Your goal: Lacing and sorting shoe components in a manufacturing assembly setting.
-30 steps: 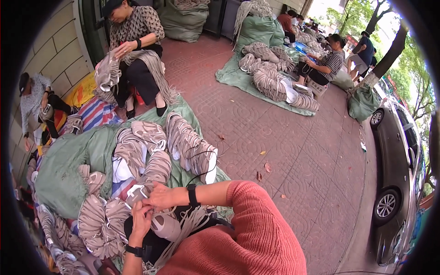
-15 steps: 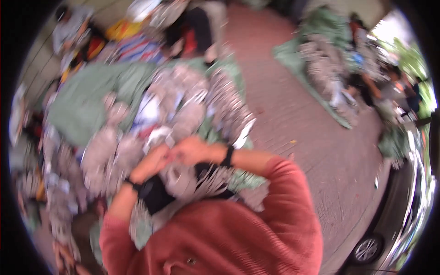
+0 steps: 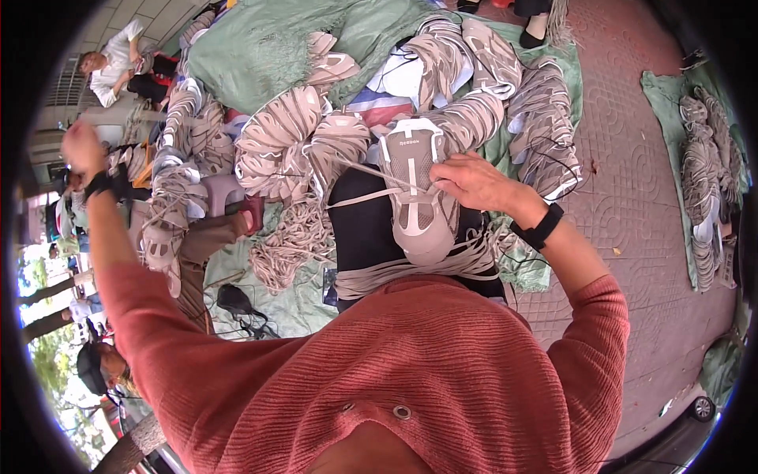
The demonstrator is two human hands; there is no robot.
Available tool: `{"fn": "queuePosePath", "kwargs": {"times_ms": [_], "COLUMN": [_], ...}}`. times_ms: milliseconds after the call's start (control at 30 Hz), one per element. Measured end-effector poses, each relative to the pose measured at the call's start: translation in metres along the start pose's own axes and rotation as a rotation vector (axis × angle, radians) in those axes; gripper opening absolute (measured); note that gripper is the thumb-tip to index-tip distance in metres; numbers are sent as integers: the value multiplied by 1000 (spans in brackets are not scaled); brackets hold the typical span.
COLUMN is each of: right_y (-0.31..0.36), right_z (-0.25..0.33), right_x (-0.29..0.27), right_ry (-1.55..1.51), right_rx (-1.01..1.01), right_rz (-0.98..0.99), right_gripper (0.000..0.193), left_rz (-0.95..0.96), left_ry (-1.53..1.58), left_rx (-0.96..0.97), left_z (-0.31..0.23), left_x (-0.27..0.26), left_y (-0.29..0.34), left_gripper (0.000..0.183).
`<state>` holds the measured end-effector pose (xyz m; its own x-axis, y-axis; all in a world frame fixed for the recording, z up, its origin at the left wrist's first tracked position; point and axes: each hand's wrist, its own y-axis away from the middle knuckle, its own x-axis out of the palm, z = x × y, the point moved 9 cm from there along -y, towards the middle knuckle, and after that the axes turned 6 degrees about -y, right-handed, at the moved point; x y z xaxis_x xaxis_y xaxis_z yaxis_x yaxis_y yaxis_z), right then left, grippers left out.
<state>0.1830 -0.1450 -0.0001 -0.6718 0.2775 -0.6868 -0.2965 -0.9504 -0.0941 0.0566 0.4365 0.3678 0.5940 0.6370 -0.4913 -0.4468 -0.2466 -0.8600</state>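
Note:
A taupe and grey sneaker upper [image 3: 412, 186] lies on my black-covered lap, its rounded toe toward me. My right hand [image 3: 474, 183] grips the upper's right edge, thumb and fingers closed. Pale flat shoelaces [image 3: 369, 170] cross the upper and trail off to its left. Far out to the left, my left hand [image 3: 83, 150] is raised with the fingers closed; a blurred pale strand runs from it. Across my lap below the toe lies a bundle of loose laces [image 3: 410, 268].
Stacked sneaker uppers [image 3: 280, 142] lie ahead on a green tarp [image 3: 253, 55], with another stack [image 3: 545, 126] at right. A lace heap [image 3: 292, 245] lies left of my lap, near a purple stool [image 3: 225, 193]. People sit at left. Red paving [image 3: 624, 197] stretches right toward another tarp.
My hands were together over my lap; now the left is stretched far out to the left, while the right stays at the upper. The head view has turned.

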Motion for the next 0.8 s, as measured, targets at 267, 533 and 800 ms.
{"fn": "queuePosePath", "kwargs": {"times_ms": [267,533,800], "right_y": [-2,24,15], "right_z": [-5,4,26], "right_x": [4,-6,-2], "right_ry": [-75,-332,72], "right_rx": [-56,111,-140], "right_rz": [-78,-249,-225], "right_gripper": [13,29,17], "left_rz": [-59,584,918], "left_ry": [-141,940,1256], "left_rx": [-335,-154,390], "left_z": [122,-226,-429], "left_x": [-4,-13,-102], "left_y": [87,283,369], "left_gripper": [40,52,12]}}
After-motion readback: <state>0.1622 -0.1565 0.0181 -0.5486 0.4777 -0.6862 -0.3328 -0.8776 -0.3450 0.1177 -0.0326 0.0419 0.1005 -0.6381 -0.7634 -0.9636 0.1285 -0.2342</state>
